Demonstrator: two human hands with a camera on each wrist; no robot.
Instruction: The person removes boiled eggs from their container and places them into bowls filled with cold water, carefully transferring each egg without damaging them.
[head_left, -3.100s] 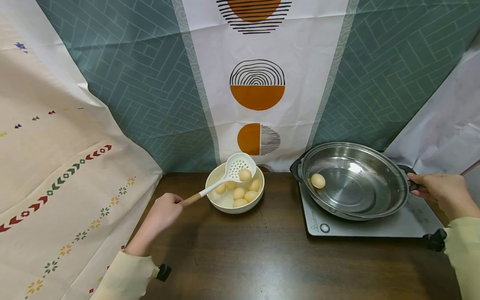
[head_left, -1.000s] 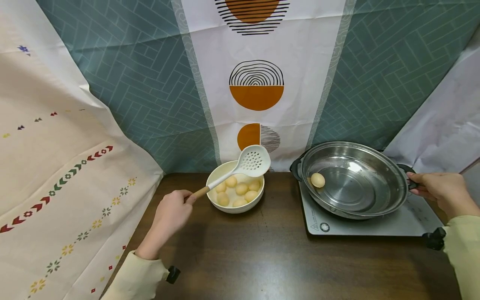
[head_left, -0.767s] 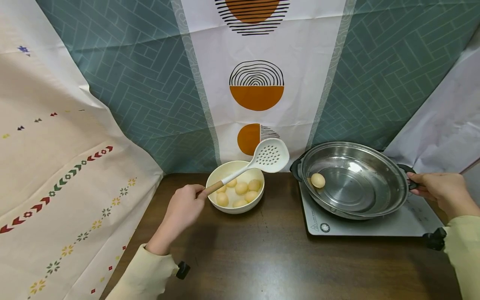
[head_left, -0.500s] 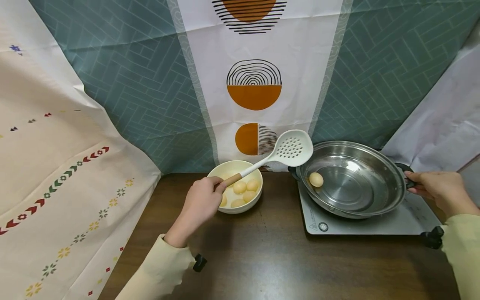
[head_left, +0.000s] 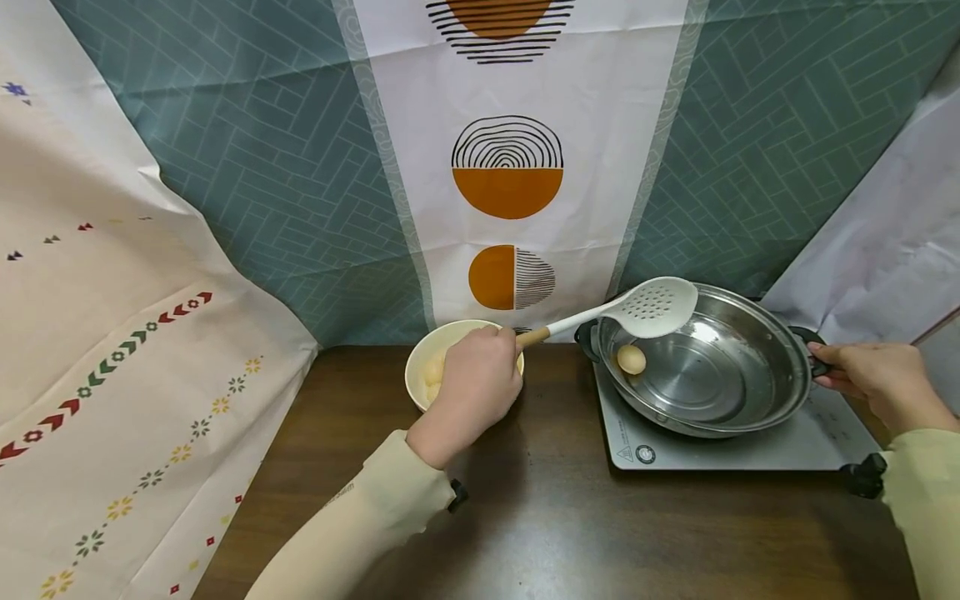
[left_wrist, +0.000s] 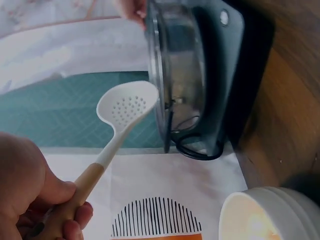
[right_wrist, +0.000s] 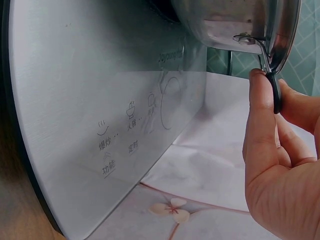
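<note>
My left hand [head_left: 476,379] grips the wooden handle of a white skimmer [head_left: 654,308]. The skimmer's perforated head is over the near-left rim of a steel pan [head_left: 757,400], with nothing on it. In the pan, by the left wall, lies one pale yellow, egg-like ball [head_left: 632,359]. My right hand [head_left: 888,383] pinches the black handle [right_wrist: 276,92] on the pan's right side between thumb and fingers. Below my left hand stands a cream bowl [head_left: 417,367] with several similar balls [head_left: 433,371], partly hidden by the hand.
The pan stands on a grey flat cooktop [head_left: 750,454] at the right of the dark wooden table [head_left: 570,517]. A patterned cloth [head_left: 510,192] hangs behind the table. Another cloth [head_left: 150,375] covers the left side, and a white one [head_left: 892,233] the right.
The left hand has carried the skimmer rightwards from above the bowl to the pan. A ball seen at its head 3.1 s ago no longer shows there. The right hand keeps its place.
</note>
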